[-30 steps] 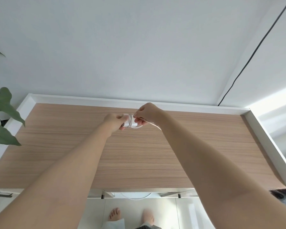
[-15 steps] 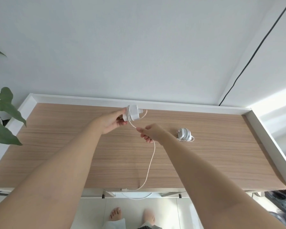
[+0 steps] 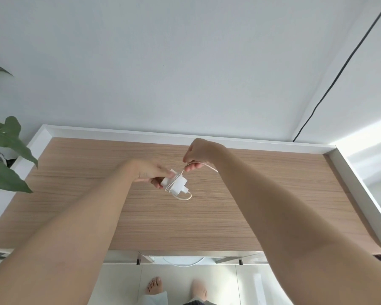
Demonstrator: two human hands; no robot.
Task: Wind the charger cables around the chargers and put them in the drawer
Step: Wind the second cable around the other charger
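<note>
White charger [image 3: 176, 184], cable [image 3: 182, 195] part-wound; both hands grip.

We observe two bare forearms, uncovered from the lower frame edge to the wrists, with no sleeves, watches, bands or rings visible. The left hand [image 3: 150, 172] and the right hand [image 3: 198, 154] carry no gloves. At the bottom of the view we see two bare feet, the left foot [image 3: 154, 286] and the right foot [image 3: 200, 289], without socks or shoes; the toes of the left foot are distinct, while those of the right foot are blurred. Above the left foot we note a light, whitish-grey trouser hem [image 3: 155, 298]. Beside it, a darker grey garment edge [image 3: 199, 302] shows; its type cannot be determined.
</note>
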